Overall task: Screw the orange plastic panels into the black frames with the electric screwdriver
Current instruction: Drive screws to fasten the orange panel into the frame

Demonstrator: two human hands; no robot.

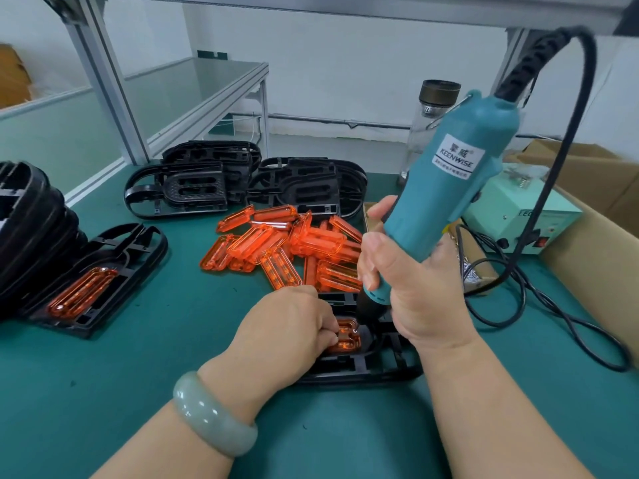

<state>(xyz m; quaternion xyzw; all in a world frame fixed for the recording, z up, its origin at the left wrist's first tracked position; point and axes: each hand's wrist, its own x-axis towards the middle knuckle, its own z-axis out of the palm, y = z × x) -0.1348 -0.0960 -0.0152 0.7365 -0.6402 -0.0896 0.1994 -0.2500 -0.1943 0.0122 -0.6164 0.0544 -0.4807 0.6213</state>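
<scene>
From the head camera, the right hand point(415, 288) was wrapped tight around the low part of the blue electric screwdriver point(449, 181). The tool stood nearly straight up, leaning a little to the right. Its dark tip pointed down at the top right corner of the orange panel point(345, 337). I could not see the tip touch a screw.

The left hand point(294, 326) had its fingers curled and held that orange panel by its left edge. I could not tell if it also pinched a screw. The panel sat inside a black frame point(363, 371), which lay flat on the green mat point(138, 375), close to the person.

Behind the hands lay a pile of loose orange panels point(294, 243). To the left lay another frame with its panel already in point(96, 288). Empty frames point(193, 184) waited at the back.

The panel looked thin, hard and smooth, so I think it was light and could slip or crack if pushed too hard. Holding it at the edge, away from the screw hole, seemed best. The frame looked stiff but light, so it would likely slide unless pressed down. The screwdriver looked like the heavy one, and its thick black cable point(570, 133) may tug at the top, so a low, firm grip made sense.
</scene>
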